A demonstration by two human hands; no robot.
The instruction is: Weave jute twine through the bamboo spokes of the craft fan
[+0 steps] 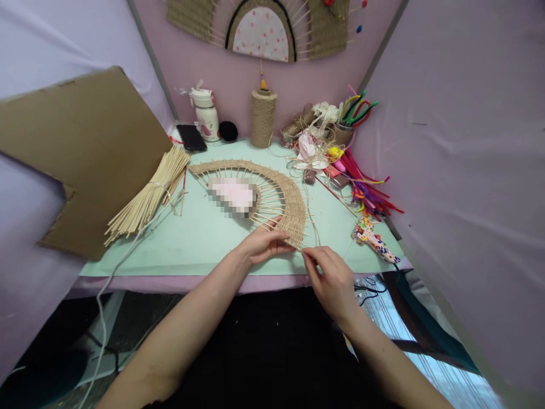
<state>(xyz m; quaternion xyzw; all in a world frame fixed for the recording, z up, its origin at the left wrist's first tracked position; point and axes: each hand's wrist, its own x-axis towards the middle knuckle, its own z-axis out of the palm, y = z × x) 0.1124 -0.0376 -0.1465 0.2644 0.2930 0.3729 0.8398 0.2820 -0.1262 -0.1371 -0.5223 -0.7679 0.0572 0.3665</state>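
Observation:
A half-round woven piece [272,187] of thin sticks and jute cord lies on the mint green table [200,238], with a pink centre. My left hand [266,244] rests on the woven band's near end, fingers closed on the sticks there. My right hand [330,275] is just to its right, thumb and forefinger pinched on a thin strand of jute cord [315,227] that runs up beside the weave.
A bundle of thin sticks [149,193] and a cardboard sheet [85,147] lie at the left. At the back stand a jute spool [263,116], a bottle [205,116], a phone [191,137]. Coloured pipe cleaners [366,190] and scraps crowd the right.

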